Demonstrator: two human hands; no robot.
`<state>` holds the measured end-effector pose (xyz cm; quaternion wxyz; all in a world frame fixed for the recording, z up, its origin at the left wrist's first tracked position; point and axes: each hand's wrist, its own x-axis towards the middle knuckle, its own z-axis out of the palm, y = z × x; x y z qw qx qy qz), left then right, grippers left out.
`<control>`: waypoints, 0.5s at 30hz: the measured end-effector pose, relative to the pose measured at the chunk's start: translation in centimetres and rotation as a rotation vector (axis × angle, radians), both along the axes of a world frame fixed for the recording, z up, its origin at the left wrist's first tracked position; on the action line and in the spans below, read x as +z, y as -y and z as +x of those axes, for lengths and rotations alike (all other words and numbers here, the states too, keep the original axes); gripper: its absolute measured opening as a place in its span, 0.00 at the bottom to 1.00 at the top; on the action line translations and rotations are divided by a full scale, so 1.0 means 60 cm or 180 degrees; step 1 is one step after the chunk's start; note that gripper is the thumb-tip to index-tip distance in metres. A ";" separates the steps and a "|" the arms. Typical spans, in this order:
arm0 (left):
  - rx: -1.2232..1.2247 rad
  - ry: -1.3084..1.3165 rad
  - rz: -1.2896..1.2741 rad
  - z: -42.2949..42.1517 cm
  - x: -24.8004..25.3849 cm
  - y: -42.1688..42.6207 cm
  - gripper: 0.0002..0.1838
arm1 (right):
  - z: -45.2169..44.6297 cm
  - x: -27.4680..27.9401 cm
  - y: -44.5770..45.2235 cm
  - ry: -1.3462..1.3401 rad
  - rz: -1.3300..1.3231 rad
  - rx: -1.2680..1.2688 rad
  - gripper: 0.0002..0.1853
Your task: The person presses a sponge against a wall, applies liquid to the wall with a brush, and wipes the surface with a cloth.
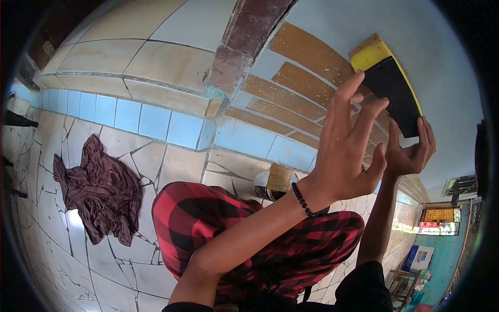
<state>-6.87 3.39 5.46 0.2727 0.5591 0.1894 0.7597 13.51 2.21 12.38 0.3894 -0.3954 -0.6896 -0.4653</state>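
Note:
A yellow flat piece (371, 54) with a black sheet (392, 93) over much of it lies against the painted wall at the upper right. My right hand (410, 151) pinches the lower end of the black sheet. Fingers spread and curved, my left hand (345, 140) is at the left edge of the sheet; two fingertips overlap it, though contact is unclear. Around the left wrist is a black bead bracelet (301, 199). Brown brick-shaped patches (306, 83) with pale lines cover the wall beside and behind my hands.
A brush (279, 178) rests on a small can (262, 186) beyond my knees. A crumpled dark cloth (104, 190) lies on the tiled floor at the left. Light blue tiles (127, 115) edge the wall's base. A wooden stool (403, 283) stands far right.

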 end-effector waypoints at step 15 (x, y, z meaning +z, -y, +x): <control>-0.0068 0.0043 0.0019 -0.005 0.004 -0.005 0.28 | -0.001 0.000 -0.005 -0.0021 0.0025 0.0027 0.32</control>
